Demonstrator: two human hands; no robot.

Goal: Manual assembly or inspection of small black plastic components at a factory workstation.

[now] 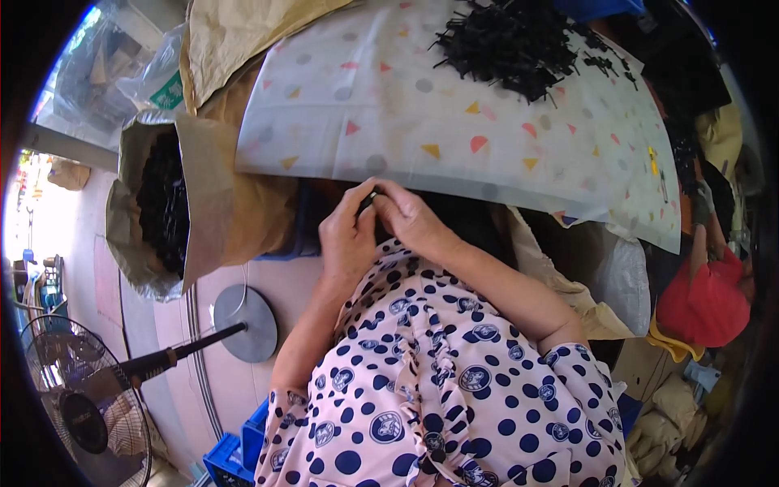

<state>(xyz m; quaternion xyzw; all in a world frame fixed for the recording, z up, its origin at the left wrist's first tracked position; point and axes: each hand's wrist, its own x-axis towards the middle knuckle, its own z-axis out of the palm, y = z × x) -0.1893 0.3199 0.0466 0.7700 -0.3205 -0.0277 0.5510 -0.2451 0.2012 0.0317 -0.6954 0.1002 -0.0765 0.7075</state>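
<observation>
My left hand (347,234) and my right hand (411,217) meet at the near edge of the table, fingertips together. Pinched between them is a small black piece (370,197), mostly covered by the fingers, so its exact shape is hidden. On the far part of the table lies a heap of thin black parts (519,50), with some scattered to its right. They rest on a white tablecloth (341,109) patterned with coloured shapes. To the left, an open brown paper sack (231,191) holds many black parts.
A standing fan (85,410) and a round grey base (246,323) are on the floor at left. Blue crates (235,454) sit low beside me. A yellow-handled tool (654,162) lies at the table's right. Beyond it is another person in red (704,300).
</observation>
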